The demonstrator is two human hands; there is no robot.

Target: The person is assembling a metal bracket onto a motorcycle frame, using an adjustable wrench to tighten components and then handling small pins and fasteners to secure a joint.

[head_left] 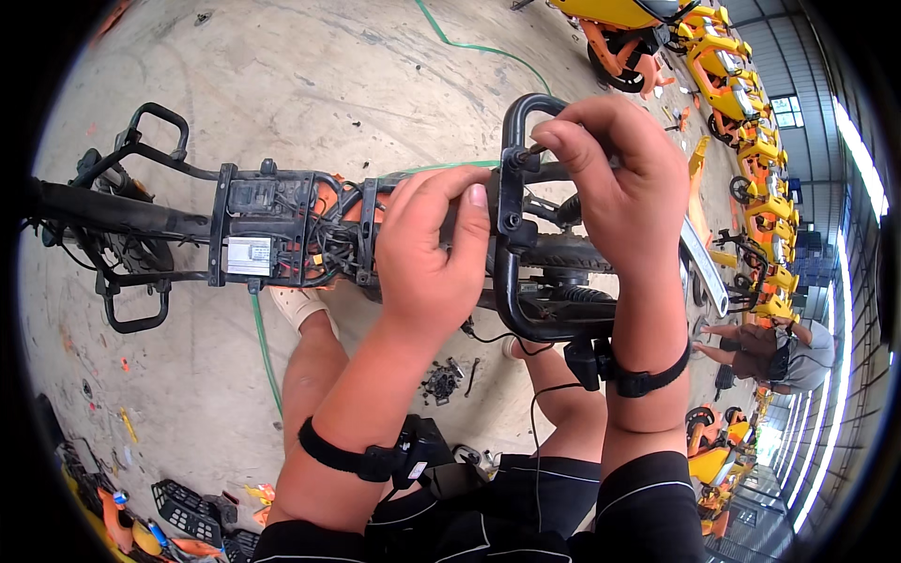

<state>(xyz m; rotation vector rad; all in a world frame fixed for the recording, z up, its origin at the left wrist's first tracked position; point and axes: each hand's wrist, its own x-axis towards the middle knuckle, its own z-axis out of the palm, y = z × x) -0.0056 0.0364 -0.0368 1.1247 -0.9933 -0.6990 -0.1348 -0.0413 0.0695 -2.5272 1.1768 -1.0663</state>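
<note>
A stripped electric scooter frame (pixel 141 218) lies across the view in front of me. At its right end stands a black tubular loop handle (pixel 508 291) with a bolted bracket plate (pixel 510 197). My right hand (pixel 631 178) is closed in a pinch, thumb and forefinger on a small dark bolt (pixel 531 158) at the bracket's upper hole. A second bolt hole (pixel 512 220) shows lower on the plate. My left hand (pixel 427 235) is closed just left of the bracket, its fingers curled over the frame; what lies inside them is hidden.
A silver controller box (pixel 250 255) and loose wiring sit on the frame. Small parts (pixel 441 380) lie on the concrete below. A green hose (pixel 266 352) crosses the floor. Yellow scooters (pixel 723 75) line the right, where another person (pixel 788 355) is bending. Black crates (pixel 188 511) lie lower left.
</note>
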